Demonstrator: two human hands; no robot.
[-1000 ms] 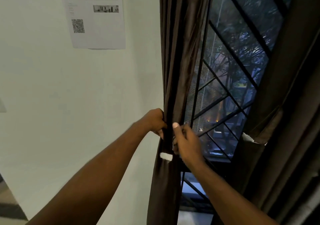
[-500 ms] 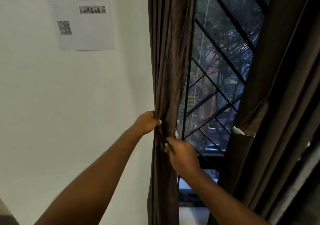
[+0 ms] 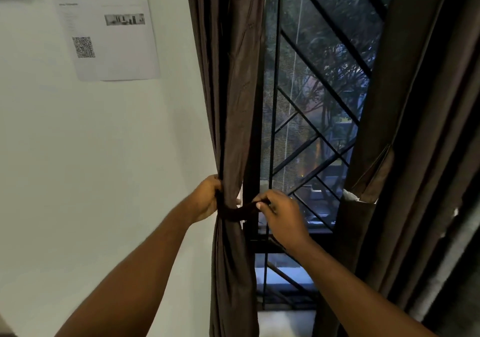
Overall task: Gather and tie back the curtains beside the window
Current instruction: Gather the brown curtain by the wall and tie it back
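A dark brown curtain point(image 3: 231, 102) hangs bunched at the window's left side. A dark tieback strap point(image 3: 239, 210) wraps across its front at waist height. My left hand point(image 3: 205, 201) grips the curtain's left edge where the strap starts. My right hand point(image 3: 280, 212) pinches the strap's free end, pulled out to the right of the bunch. A second brown curtain point(image 3: 415, 128) hangs at the right, gathered by its own tieback point(image 3: 371, 180).
The window point(image 3: 311, 102) between the curtains has a black diagonal metal grille. A printed paper sheet with a QR code point(image 3: 106, 30) is stuck on the white wall at the left. A pale sill point(image 3: 283, 321) runs below the window.
The white strap tip seen earlier is no longer visible. My right hand moved right, drawing the strap across the curtain's front. My left hand stayed on the curtain's left edge.
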